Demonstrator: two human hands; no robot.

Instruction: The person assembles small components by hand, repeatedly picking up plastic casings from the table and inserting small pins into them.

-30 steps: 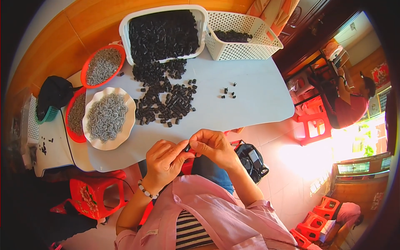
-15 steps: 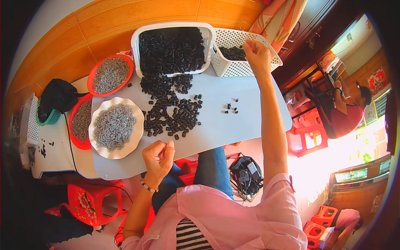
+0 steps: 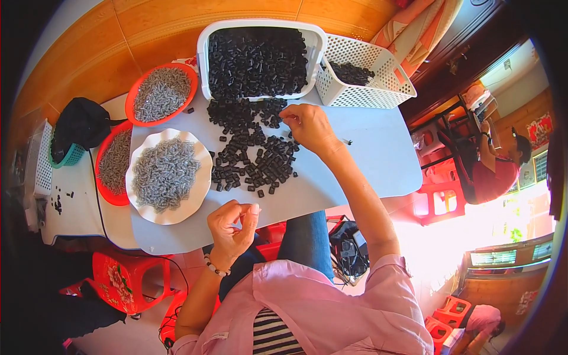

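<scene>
My right hand [image 3: 307, 127] reaches over the table to the right edge of a loose pile of small black plastic pieces [image 3: 267, 165]. Its thumb and fingertips are drawn together beside the pile; whatever they may pinch is too small to make out. Near the table's front edge, my left hand [image 3: 232, 229] is curled closed, thumb against the bent fingers, its contents hidden. Left of the pile, a white scalloped plate [image 3: 205, 171] carries many small clear pieces [image 3: 164, 174]. Behind the pile, a white tub [image 3: 203, 68] is filled with more black pieces [image 3: 254, 62].
A white perforated basket [image 3: 370, 92] with black pieces stands at the back right. Two red bowls [image 3: 190, 97] of clear pieces sit left, near a green basket [image 3: 74, 157] and black cloth [image 3: 84, 127]. A red stool [image 3: 121, 281] stands below left. Other people sit at the right.
My right hand has moved left and nearer, from above the white perforated basket to the black pile. My left hand stays nearly in place. The view has shifted slightly.
</scene>
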